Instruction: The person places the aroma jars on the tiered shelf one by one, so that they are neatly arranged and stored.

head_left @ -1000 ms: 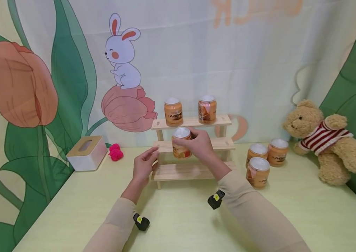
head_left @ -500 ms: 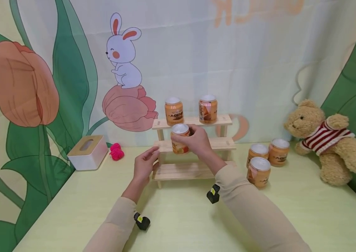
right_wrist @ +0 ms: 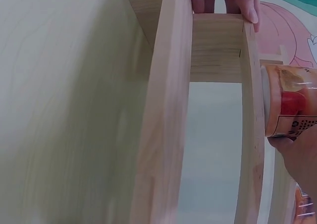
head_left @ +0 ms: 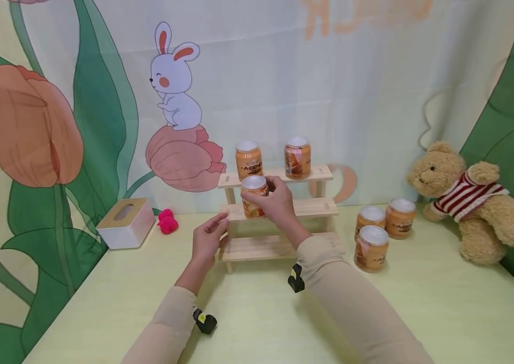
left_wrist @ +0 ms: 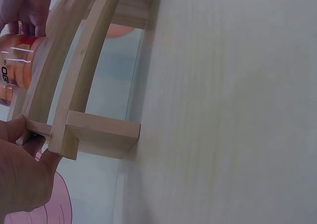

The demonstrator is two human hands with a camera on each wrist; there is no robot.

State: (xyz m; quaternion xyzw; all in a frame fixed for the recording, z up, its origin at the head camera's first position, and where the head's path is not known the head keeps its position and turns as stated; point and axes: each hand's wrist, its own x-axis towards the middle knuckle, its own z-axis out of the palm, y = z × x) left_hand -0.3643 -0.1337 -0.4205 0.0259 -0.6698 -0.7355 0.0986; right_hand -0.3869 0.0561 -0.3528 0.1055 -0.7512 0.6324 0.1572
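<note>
My right hand (head_left: 277, 201) grips an orange can (head_left: 254, 199) with a silver ribbed lid, thumb in front and fingers round the far side. The can is upright at the left part of the middle step of a three-step wooden display stand (head_left: 268, 247). In the right wrist view the can's base (right_wrist: 266, 102) is at the step's board, touching or nearly so. My left hand (head_left: 207, 237) holds the stand's left end, with the thumb at the middle board and fingers below it, as the left wrist view (left_wrist: 25, 177) shows.
Two orange cans, a left one (head_left: 248, 161) and a right one (head_left: 297, 157), stand on the top step. Three more cans (head_left: 371, 250) stand on the table at right, beside a teddy bear (head_left: 461, 197). A tissue box (head_left: 126, 225) and pink yarn bundle (head_left: 167, 221) are at left.
My right hand has carried the can a little left and back over the middle step. The left hand stays at the stand's left end.
</note>
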